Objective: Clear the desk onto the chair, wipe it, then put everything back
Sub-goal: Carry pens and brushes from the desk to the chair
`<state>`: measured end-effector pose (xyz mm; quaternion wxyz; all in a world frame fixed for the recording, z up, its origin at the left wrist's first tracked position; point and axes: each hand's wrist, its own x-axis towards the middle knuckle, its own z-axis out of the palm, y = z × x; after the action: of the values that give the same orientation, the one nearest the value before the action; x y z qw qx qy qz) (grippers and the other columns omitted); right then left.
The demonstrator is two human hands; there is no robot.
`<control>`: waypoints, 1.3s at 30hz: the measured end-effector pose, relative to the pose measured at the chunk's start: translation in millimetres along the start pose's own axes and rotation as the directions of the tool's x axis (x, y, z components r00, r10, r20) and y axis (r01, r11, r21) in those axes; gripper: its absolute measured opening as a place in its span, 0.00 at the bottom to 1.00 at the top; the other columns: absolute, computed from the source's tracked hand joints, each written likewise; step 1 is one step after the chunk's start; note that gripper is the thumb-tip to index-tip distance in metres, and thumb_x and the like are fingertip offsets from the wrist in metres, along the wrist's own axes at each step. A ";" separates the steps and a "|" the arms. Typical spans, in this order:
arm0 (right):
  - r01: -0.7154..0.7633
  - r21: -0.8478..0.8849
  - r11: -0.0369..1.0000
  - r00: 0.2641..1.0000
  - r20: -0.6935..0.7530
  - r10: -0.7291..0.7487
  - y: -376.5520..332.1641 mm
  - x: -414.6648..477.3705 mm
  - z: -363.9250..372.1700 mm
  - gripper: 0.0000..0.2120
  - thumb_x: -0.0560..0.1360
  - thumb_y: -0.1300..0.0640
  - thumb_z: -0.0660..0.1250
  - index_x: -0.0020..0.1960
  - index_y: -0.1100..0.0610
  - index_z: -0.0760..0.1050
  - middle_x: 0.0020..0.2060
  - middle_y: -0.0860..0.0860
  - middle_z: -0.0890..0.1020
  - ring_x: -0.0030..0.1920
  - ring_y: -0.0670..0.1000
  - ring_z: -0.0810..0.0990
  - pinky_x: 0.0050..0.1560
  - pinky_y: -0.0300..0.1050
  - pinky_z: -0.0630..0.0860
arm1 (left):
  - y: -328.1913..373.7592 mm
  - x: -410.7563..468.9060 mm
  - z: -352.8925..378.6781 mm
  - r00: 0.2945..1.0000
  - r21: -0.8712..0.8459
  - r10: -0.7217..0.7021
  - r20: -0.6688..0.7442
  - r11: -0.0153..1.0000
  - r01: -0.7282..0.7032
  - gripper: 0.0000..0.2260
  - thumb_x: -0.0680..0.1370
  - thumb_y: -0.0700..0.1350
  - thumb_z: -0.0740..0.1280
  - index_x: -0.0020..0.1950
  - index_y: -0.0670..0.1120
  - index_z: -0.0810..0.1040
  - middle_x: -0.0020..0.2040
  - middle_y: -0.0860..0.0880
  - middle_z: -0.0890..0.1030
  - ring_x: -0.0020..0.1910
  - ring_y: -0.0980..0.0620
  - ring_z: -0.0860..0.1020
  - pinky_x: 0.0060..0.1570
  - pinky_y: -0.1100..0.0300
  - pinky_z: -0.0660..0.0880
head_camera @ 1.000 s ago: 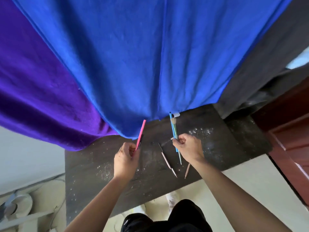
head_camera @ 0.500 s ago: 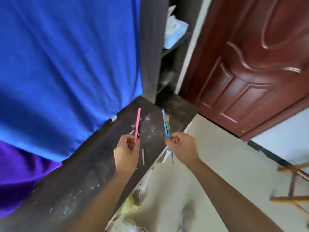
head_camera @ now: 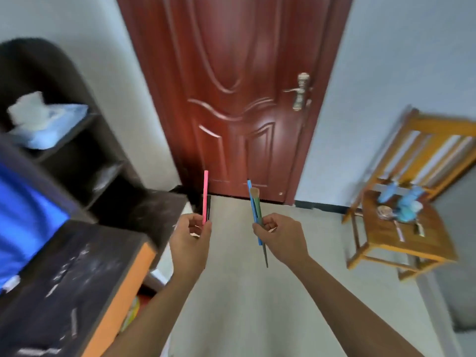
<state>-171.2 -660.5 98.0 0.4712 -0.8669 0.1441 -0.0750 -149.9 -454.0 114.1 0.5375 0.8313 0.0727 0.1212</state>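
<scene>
My left hand (head_camera: 189, 240) grips a pink pen (head_camera: 205, 194) upright, with a dark stick beside it. In my right hand (head_camera: 279, 237) I hold a blue pen (head_camera: 252, 202) and a green-handled paintbrush (head_camera: 256, 204) together, bristles up. Both hands are over the floor, between the dark desk (head_camera: 77, 274) at the left and the wooden chair (head_camera: 401, 228) at the right. Several small sticks still lie on the dusty desk top. On the chair seat stand blue items, a small round thing and a few thin sticks.
A red-brown door (head_camera: 239, 99) stands straight ahead, closed. Dark shelves (head_camera: 77, 140) by the desk hold a pale blue tissue pack (head_camera: 43, 122). Blue cloth (head_camera: 23, 220) hangs at the far left. The pale floor (head_camera: 244, 292) runs between desk and chair.
The view has swung right from the desk and blue cloth to the door and chair. Both hands keep their pens and have moved off the desk over the floor.
</scene>
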 end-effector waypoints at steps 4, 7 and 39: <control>-0.109 -0.011 0.994 0.989 -0.102 0.107 63.0 21.0 -103.2 0.08 0.71 0.43 0.72 0.36 0.43 0.78 0.31 0.32 0.80 0.35 0.36 0.80 0.32 0.32 0.70 | 60.1 -26.2 111.0 0.986 0.007 0.093 0.137 0.995 -0.095 0.08 0.75 0.44 0.73 0.44 0.53 0.74 0.37 0.56 0.79 0.38 0.65 0.77 0.35 0.78 0.67; -0.182 -0.013 0.983 0.968 -0.180 0.176 102.5 34.4 -159.1 0.08 0.71 0.41 0.72 0.37 0.41 0.77 0.31 0.34 0.80 0.36 0.33 0.79 0.32 0.30 0.68 | 87.9 -35.6 178.4 0.964 -0.033 0.115 0.239 0.993 -0.111 0.09 0.76 0.44 0.73 0.43 0.55 0.74 0.36 0.56 0.79 0.37 0.62 0.77 0.35 0.76 0.69; -0.698 0.196 0.688 0.567 -0.435 0.699 453.4 252.0 -529.9 0.09 0.72 0.43 0.74 0.41 0.48 0.80 0.33 0.44 0.82 0.35 0.44 0.81 0.36 0.39 0.80 | 234.5 -61.0 794.2 0.618 0.073 0.064 0.784 0.978 -0.194 0.06 0.77 0.48 0.71 0.45 0.53 0.74 0.41 0.57 0.80 0.42 0.57 0.79 0.39 0.67 0.74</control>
<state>-154.6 -1396.0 5.0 0.4121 -0.6917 0.5856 -0.0939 11.4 -1261.7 8.4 0.4417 0.8431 -0.2172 -0.2168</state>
